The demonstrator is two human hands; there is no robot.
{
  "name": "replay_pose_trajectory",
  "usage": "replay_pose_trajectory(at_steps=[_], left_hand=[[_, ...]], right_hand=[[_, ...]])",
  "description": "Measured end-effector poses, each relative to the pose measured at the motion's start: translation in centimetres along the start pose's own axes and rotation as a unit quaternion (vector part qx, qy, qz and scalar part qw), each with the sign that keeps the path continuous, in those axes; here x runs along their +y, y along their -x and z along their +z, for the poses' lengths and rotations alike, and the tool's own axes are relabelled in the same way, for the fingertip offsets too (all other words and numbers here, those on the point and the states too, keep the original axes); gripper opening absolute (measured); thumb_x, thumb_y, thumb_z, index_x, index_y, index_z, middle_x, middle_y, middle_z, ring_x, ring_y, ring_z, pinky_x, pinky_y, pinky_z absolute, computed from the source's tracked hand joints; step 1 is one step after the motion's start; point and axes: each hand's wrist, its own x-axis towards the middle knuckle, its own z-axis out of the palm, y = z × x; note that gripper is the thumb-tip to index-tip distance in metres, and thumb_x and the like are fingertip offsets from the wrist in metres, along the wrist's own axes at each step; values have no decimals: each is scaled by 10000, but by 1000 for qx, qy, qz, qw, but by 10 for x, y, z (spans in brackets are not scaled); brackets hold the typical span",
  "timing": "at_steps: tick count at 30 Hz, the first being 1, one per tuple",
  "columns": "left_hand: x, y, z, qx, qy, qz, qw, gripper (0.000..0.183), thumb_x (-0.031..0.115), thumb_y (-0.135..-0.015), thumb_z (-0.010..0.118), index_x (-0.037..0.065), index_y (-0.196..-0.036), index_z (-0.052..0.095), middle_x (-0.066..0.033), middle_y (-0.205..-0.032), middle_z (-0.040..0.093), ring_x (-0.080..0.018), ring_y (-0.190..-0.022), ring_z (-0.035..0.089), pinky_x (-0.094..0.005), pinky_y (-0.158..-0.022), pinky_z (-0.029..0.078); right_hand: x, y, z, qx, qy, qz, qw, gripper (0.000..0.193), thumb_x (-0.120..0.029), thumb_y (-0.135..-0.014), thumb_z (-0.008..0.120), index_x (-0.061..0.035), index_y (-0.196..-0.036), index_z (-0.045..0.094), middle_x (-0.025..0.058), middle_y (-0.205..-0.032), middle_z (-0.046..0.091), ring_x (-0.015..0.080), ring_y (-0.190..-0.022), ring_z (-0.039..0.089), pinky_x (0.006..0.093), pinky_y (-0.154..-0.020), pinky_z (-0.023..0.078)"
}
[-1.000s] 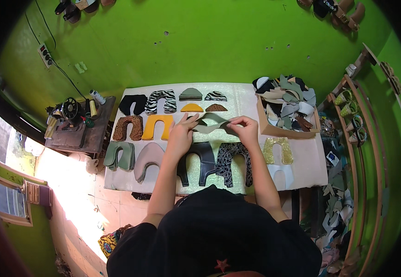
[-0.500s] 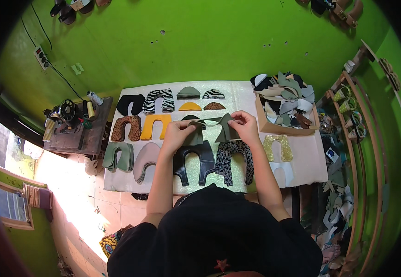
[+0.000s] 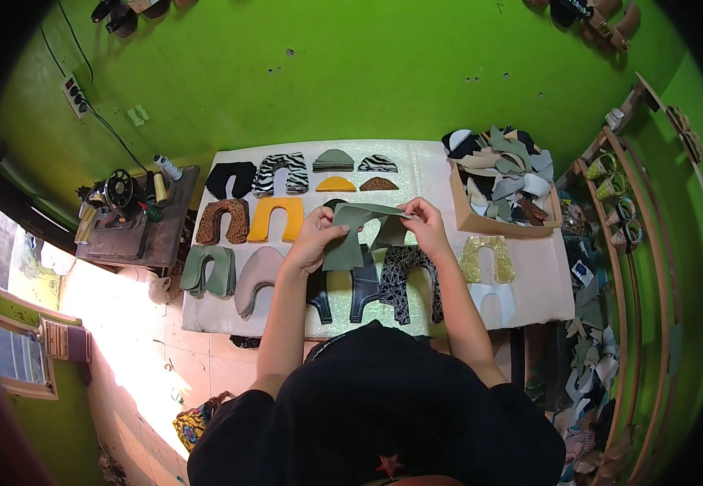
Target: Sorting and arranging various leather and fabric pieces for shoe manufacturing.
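Above the table, both hands hold a U-shaped piece of grey-green, leather-like sheet. My left hand pinches its left leg. At the upper right corner, my right hand grips the edge between thumb and fingers. Below lie black U-shaped pieces and a dark patterned U piece, both partly covered by the held piece. Left of my left wrist is a beige U-shaped stack, then a green U-shaped stack. A yellow U-shaped stack sits farther back.
Zebra-striped U pieces and green half-moon pieces lie at the back. A cardboard box of scraps stands back right, near a gold U piece. Left is a sewing machine; right, a wooden rack.
The green piece has turned, so its broad left leg now faces up and hangs lower. My left hand has shifted slightly left and down its side.
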Motion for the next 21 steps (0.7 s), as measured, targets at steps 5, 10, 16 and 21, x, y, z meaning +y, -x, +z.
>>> replay_pose_trajectory(at_steps=[5,10,16,21], left_hand=[[12,11,19,-59,48,-48,996,190,-33,-756,552,-8,-936,495,-126,-921,606,-147,-773,601,-273,-685,507],[23,21,30,-133,115,-84,981,334,-11,-777,456,-66,-1107,453,-194,-1051,575,-218,-931,597,-340,-838,485],[31,33,31,-186,82,-98,974,441,4,-711,459,-98,-1137,409,-238,-1067,538,-337,-992,563,-396,-877,460],[35,37,25,-231,72,-105,965,501,34,-690,487,-66,-1167,372,-224,-1040,547,-329,-925,587,-390,-837,470]], right_hand=[[23,2,-9,-146,-210,128,958,155,-35,-763,419,-43,-905,482,62,-967,552,106,-893,531,237,-775,434],[18,11,10,-158,-246,188,937,376,-59,-757,439,15,-1125,468,103,-1028,558,170,-939,548,306,-836,436],[21,25,29,-178,-207,215,938,337,-130,-786,509,39,-1078,524,103,-1006,577,180,-946,558,322,-860,427],[33,27,37,-221,-225,168,934,207,-155,-816,538,1,-946,581,6,-736,560,56,-591,450,209,-616,395]])
